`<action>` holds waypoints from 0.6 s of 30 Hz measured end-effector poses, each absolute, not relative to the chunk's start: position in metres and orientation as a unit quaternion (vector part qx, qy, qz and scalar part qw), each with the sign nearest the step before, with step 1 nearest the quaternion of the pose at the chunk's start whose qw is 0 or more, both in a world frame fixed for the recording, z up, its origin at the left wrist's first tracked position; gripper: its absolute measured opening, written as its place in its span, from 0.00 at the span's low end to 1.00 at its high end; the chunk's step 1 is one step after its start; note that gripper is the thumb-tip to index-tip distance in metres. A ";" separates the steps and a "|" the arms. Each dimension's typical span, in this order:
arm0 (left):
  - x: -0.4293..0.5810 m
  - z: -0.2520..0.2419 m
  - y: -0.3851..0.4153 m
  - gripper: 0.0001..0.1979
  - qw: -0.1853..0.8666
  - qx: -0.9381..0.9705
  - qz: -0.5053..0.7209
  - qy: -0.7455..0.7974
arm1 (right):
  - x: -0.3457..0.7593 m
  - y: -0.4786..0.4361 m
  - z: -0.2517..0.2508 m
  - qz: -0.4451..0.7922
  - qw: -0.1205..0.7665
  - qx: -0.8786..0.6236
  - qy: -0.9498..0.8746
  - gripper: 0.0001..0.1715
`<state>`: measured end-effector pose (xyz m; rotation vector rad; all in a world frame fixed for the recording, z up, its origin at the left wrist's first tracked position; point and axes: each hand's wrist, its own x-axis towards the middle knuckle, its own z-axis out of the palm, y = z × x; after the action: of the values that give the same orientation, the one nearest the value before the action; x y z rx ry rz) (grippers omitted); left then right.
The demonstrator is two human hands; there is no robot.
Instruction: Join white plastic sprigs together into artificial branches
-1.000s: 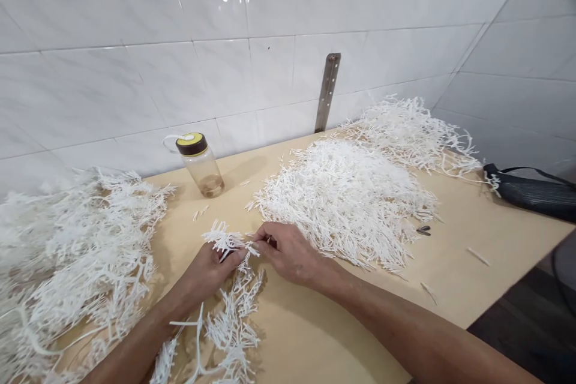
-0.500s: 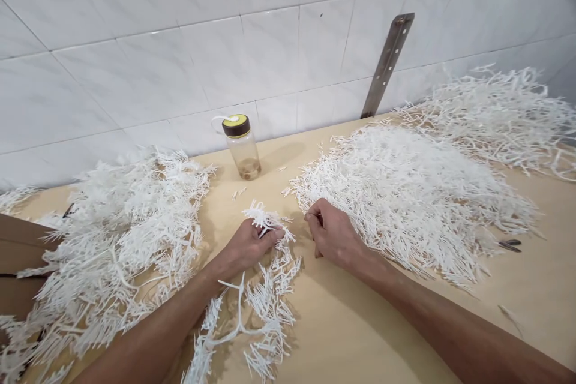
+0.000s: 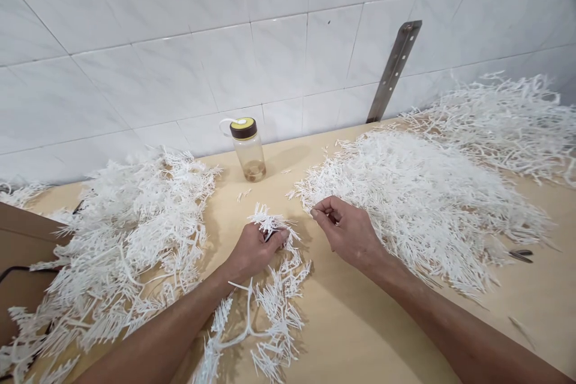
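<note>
My left hand (image 3: 256, 249) is closed around the upper end of a white branched plastic strand (image 3: 247, 318), its thin prongs sticking out above the thumb and forefinger. The rest of that strand trails down over the table towards me. My right hand (image 3: 344, 225) is apart from it, with thumb and forefinger pinched together beside the near-left edge of a wide heap of short white plastic pieces (image 3: 418, 192). Whatever may be between those fingertips is too small to make out.
A tangled pile of white branched strands (image 3: 148, 228) lies at left, beside a brown cardboard box (image 3: 27, 252). Bare stems (image 3: 508, 120) fill the back right. A clear bottle (image 3: 249, 153) stands near the tiled wall. Small dark-handled snippers (image 3: 522, 255) lie right, a metal bracket (image 3: 395, 72) behind.
My right hand has turned slightly, with its pinched fingertips now pointing more to the left. The left hand keeps its hold on the strand. The whole view has shifted a little.
</note>
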<state>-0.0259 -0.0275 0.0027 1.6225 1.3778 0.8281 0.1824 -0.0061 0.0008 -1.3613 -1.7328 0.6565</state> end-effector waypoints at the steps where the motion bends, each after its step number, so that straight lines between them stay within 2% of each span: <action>1: -0.026 0.003 -0.027 0.17 0.415 0.647 0.327 0.550 | 0.182 -0.006 0.000 0.255 0.410 -0.539 -0.690 0.10; 7: -0.027 0.003 -0.027 0.16 0.417 0.642 0.316 0.560 | 0.186 -0.003 0.000 0.227 0.415 -0.570 -0.672 0.07; 11: -0.027 0.002 -0.026 0.17 0.420 0.647 0.319 0.551 | 0.190 -0.003 0.005 0.215 0.419 -0.603 -0.644 0.13; 14: -0.027 0.001 -0.026 0.17 0.420 0.650 0.327 0.543 | 0.189 -0.005 0.009 0.222 0.420 -0.594 -0.649 0.14; 18: -0.027 -0.002 -0.028 0.17 0.415 0.647 0.348 0.537 | 0.178 -0.011 0.010 0.308 0.375 -0.534 -0.692 0.18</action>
<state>-0.0273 -0.0279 -0.0016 1.6249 1.3497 0.8750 0.1784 -0.0109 0.0099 -1.3662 -1.7709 0.7892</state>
